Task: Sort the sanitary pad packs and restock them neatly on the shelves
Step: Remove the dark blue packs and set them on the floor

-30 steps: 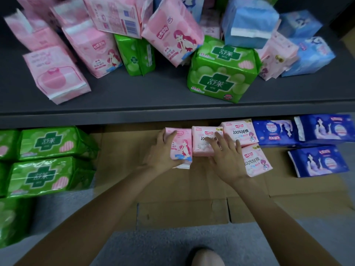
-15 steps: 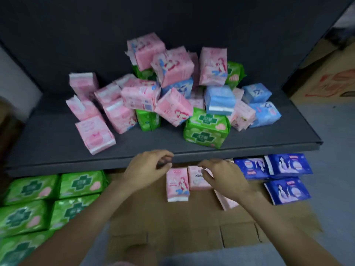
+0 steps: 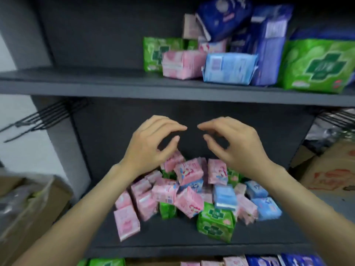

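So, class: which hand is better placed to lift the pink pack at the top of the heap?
Probably the left hand: it hovers empty nearest that pink pack, its fingers just above.

Single head view, close to a dark shelf unit, facing forward and slightly down. Left hand (image 3: 151, 146) and right hand (image 3: 234, 144) sit mid-frame, forearms entering from the bottom corners. Middle shelf (image 3: 172, 240) lies below the hands, upper shelf (image 3: 96, 87) above them. Edges motion-blurred. No second view.
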